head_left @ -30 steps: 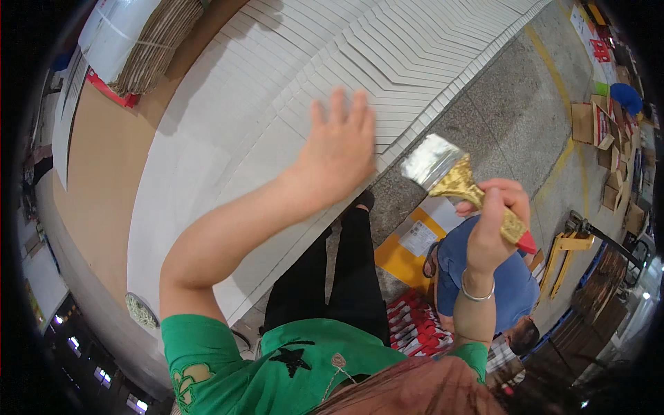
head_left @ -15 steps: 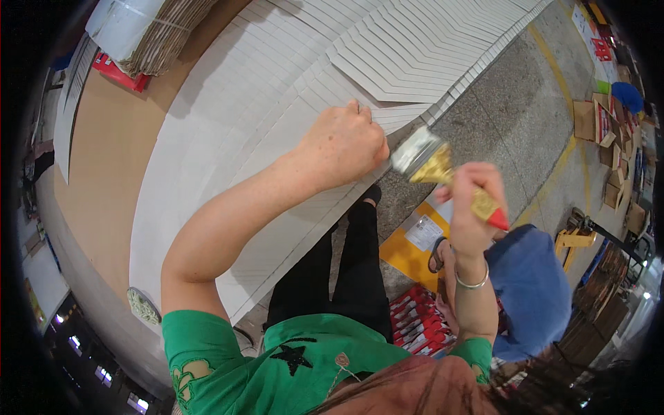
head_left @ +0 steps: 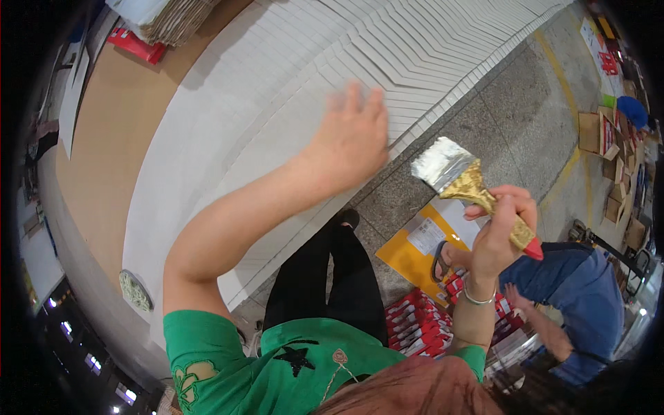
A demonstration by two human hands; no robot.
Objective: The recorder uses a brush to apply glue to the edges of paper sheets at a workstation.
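Observation:
My right hand (head_left: 508,225) is wrapped round the handle of a wide paintbrush (head_left: 467,183), out past the right edge of the table. The brush has a gold, red-tipped handle, and its bristles are coated in thick white paste, pointing up and left. Over the white paper sheets (head_left: 270,138) is my left hand (head_left: 349,142), fingers stretched and slightly blurred, holding nothing. Whether its palm touches the paper cannot be made out. The sheets overlap in close, staggered rows (head_left: 415,62) toward the far side.
A tied paper stack (head_left: 166,17) and a red packet (head_left: 135,45) lie far left on the brown tabletop (head_left: 111,138). An oval pale pad (head_left: 135,290) sits near left. Right: a yellow-orange sheet (head_left: 401,256), red packages (head_left: 415,321), a bending person in blue (head_left: 581,297), cartons (head_left: 598,135).
My left hand has gone from curled to spread fingers. The brush, in my right hand, has moved right and away from the paper. The person in blue has shifted, and a hand now shows.

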